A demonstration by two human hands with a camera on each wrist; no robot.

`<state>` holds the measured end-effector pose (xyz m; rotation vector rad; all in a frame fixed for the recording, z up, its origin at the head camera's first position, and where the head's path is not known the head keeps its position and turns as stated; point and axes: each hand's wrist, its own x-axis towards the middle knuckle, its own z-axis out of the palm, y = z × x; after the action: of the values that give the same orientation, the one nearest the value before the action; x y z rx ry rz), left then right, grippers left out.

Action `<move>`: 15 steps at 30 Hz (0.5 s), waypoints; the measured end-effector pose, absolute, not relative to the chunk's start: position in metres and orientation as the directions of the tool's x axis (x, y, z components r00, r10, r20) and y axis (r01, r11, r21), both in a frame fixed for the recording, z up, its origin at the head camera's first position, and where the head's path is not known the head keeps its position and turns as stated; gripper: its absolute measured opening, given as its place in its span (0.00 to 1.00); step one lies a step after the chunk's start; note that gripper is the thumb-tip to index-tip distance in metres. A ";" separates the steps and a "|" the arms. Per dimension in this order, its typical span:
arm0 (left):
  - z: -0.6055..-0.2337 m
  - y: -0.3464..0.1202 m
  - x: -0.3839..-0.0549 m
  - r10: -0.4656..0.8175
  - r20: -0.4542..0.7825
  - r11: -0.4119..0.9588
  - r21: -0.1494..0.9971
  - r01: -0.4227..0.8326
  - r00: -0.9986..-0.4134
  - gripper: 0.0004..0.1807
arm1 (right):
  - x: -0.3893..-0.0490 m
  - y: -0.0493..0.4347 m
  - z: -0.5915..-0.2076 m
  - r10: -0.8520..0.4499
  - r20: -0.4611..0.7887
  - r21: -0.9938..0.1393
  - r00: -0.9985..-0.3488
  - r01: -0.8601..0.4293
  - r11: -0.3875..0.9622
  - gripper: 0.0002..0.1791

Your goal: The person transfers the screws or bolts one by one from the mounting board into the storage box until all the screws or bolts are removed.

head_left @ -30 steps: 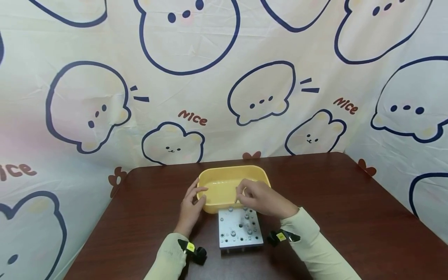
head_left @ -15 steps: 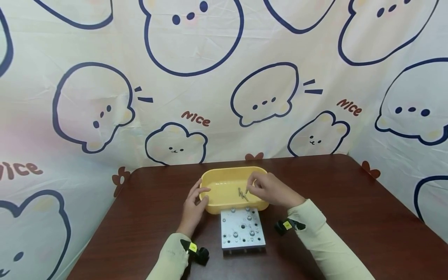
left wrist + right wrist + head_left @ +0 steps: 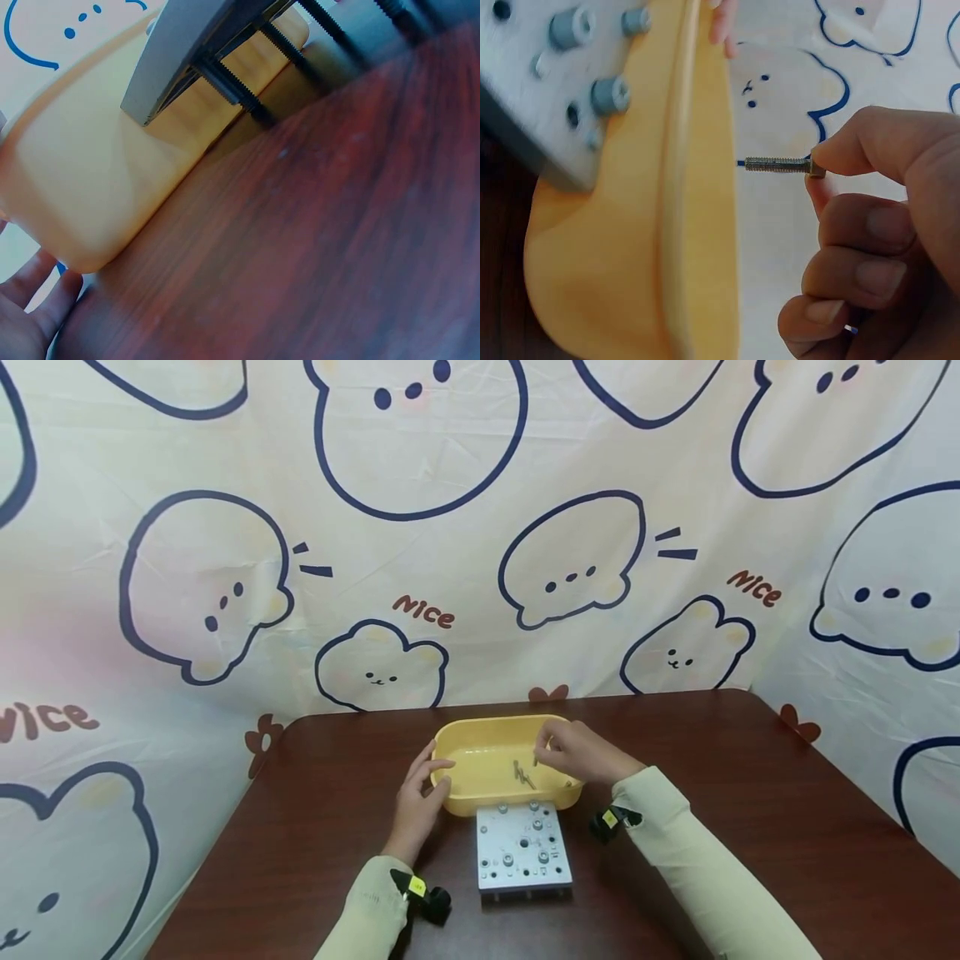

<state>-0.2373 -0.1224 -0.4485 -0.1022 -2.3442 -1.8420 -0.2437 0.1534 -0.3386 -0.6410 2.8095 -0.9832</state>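
Over the right part of a yellow plastic tray (image 3: 459, 800), my right hand (image 3: 581, 752) pinches a small metal screw between thumb and index finger. In the right wrist view the screw (image 3: 776, 164) has its head at the fingertips and its threaded shank sticks out; the other fingers are curled. My left hand (image 3: 416, 802) holds the tray's left end, with fingers over the rim and others against the outer wall. Several loose screws (image 3: 522, 775) lie on the tray floor. A silver metal plate (image 3: 510, 843) with holes and socket-head screws stands directly before the tray.
Threaded shanks (image 3: 289, 49) project below the plate, which sits raised off the dark wooden table (image 3: 337, 793). Its near edge overlaps the tray's front wall in the left wrist view. A printed cloth (image 3: 480, 552) hangs behind the table and along its sides.
My right hand has moved right over the tray, with the loose screws on its floor coming into view. My left hand stays at the tray's left end.
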 end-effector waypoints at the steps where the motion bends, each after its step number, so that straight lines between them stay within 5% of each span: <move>1: -0.448 -0.122 -0.237 -0.044 0.164 0.237 0.960 0.149 -0.986 0.12 | -0.246 0.153 -0.340 -0.414 0.036 -0.610 -0.909 -0.348 0.712 0.05; 7: -0.449 -0.121 -0.238 -0.041 0.147 0.220 0.966 0.135 -0.988 0.14 | -0.261 0.155 -0.349 -0.403 0.001 -0.588 -0.915 -0.327 0.740 0.02; 15: -0.447 -0.121 -0.237 -0.046 0.154 0.224 0.964 0.140 -0.987 0.14 | -0.275 0.149 -0.359 -0.409 -0.046 -0.533 -0.911 -0.324 0.782 0.13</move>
<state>-0.2373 -0.1213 -0.4469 -0.0904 -2.3363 -1.8662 -0.2749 0.1488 -0.3594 -0.5833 2.8132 -0.7974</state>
